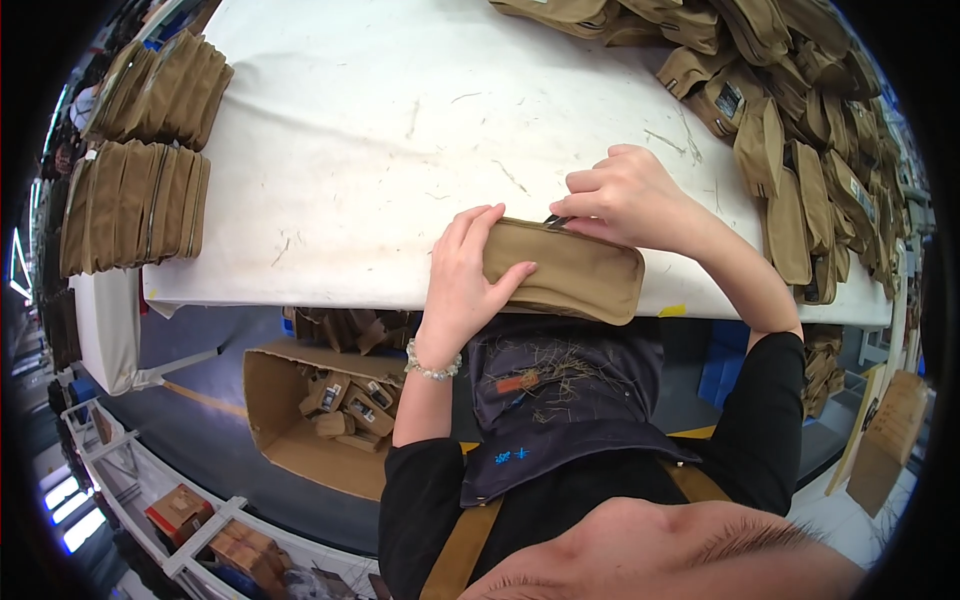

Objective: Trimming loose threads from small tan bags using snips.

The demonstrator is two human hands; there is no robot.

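Brown fabric pouch [585,272], in the head view: at the near edge of the white tabletop [330,190], lower side jutting past that edge, one long rim turned away from the body. Hard to tell whether resting or lifted. Left hand [462,262] clamped on the left end, thumb flat on the broad face, fingers over the far rim. Right hand [625,200] closed around a small dark tool [556,222], dark part showing right at the rim, exact kind hidden by the fingers. Probably fine work along that rim, judging by loose threads [511,177] strewn on the tabletop and more on the dark apron [620,400]. Best to hold the rim taut, bring the tool in nearly flat along it, and spare the stitching and fabric. Worth keeping left fingertips clear of the tool and sliding the pouch along rather than twisting the wrist. At far left, two neat rows of similar pouches [135,205]; at upper right, a loose heap of brown pouches [800,150].
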